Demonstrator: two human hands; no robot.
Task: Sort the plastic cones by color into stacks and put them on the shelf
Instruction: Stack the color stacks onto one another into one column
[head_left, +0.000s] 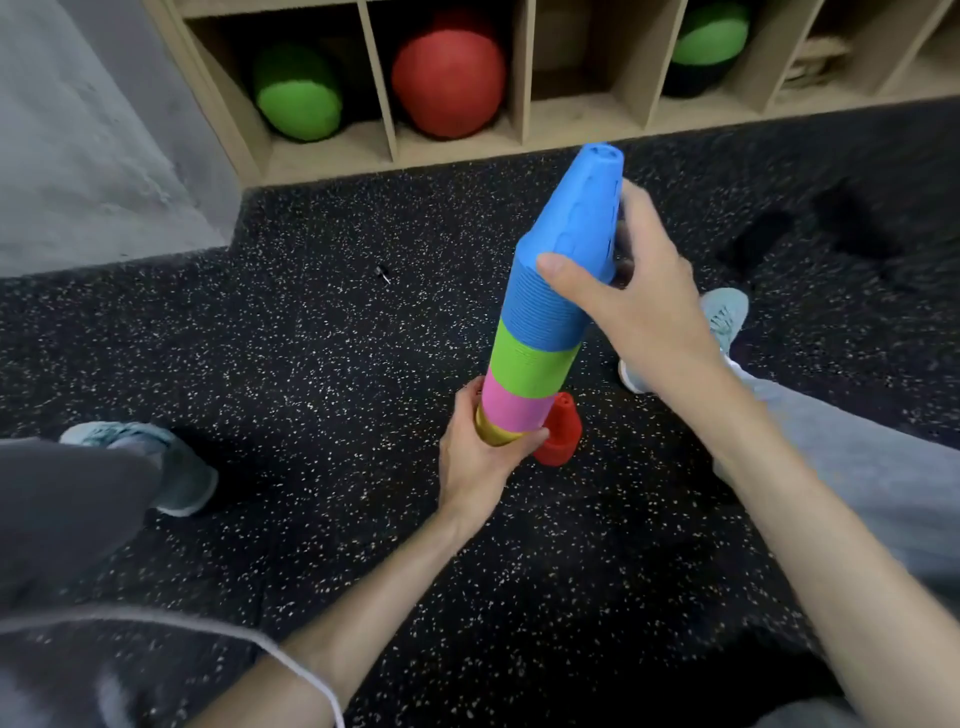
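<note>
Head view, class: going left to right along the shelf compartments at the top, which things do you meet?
Green ball → red ball → an empty-looking compartment → green-and-black ball.

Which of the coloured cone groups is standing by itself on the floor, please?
The red cones, standing on the floor beside the tall stack. Blue, green, pink and yellow are all nested in that stack, held by both hands.
</note>
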